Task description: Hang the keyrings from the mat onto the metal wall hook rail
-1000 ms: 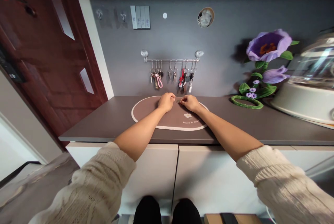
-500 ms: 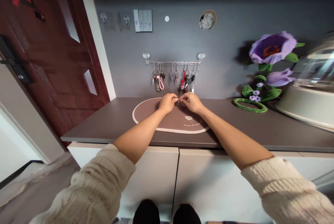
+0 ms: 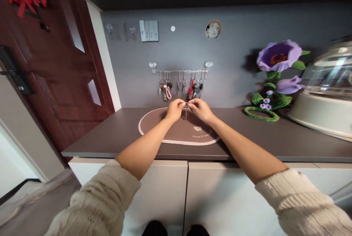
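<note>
Bare left hand (image 3: pixel 175 110) and bare right hand (image 3: pixel 202 111) pinch a slim, silver-coloured metal piece (image 3: pixel 186 113) over an oval brown mat with a cream border (image 3: pixel 151 119)

Thumbs and fingers of both hands are closed at the piece's upper end, fingertips nearly meeting; it points straight down between them, too small to identify, and whether its tip touches the mat cannot be told. The mat lies flat on a dark grey-brown countertop (image 3: pixel 110 137); behind the hands, a clear plastic hook rail (image 3: pixel 180 71) on the grey wall carries bunches of metal keys (image 3: pixel 184 87), and well to the right stands a purple fabric flower with green leaves (image 3: pixel 279 58)
</note>
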Demonstrator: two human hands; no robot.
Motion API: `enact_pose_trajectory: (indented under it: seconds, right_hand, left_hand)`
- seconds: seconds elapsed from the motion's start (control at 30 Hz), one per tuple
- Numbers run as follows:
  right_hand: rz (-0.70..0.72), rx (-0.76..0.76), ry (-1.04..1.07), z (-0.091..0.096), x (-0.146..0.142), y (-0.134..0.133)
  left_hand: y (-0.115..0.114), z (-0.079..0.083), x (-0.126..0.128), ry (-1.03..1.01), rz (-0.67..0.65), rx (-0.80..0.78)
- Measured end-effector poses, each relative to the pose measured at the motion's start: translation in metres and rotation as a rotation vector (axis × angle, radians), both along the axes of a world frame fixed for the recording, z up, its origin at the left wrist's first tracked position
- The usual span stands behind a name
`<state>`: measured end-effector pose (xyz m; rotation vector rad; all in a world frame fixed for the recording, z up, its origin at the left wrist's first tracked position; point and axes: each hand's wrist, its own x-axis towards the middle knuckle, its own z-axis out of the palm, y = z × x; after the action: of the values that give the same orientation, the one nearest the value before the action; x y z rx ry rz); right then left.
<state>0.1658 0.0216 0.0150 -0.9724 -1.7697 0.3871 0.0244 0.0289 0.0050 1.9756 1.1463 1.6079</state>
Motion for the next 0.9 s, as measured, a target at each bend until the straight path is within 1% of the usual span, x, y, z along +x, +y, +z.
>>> enact_pose_trajectory:
  seconds: [0.07, 0.13, 0.23, 0.47, 0.57, 0.7, 0.9]
  right_hand:
    - [0.059, -0.083, 0.074, 0.0, -0.001, -0.001]
    - [0.112, -0.123, 0.11, -0.001, -0.001, -0.002]
    - [0.153, -0.107, 0.126, -0.001, -0.002, -0.001]
    - [0.153, -0.1, 0.255, -0.003, 0.0, 0.003]
    - [0.149, -0.084, 0.276, -0.002, 0.003, 0.004]
    - [0.157, -0.062, 0.312, 0.003, 0.008, 0.004]
    - [0.16, -0.092, 0.473, 0.015, 0.017, 0.002]
  left_hand:
    - [0.002, -0.001, 0.001, -0.076, -0.026, -0.032]
    - [0.003, -0.002, 0.002, -0.141, -0.054, -0.059]
    - [0.003, -0.002, 0.003, -0.221, -0.099, -0.071]
    - [-0.004, 0.002, 0.007, -0.33, -0.182, -0.093]
    - [-0.005, 0.003, 0.008, -0.342, -0.198, -0.097]
    - [-0.003, 0.001, 0.008, -0.339, -0.183, -0.088]
    - [-0.003, -0.004, 0.008, -0.263, -0.137, -0.1]
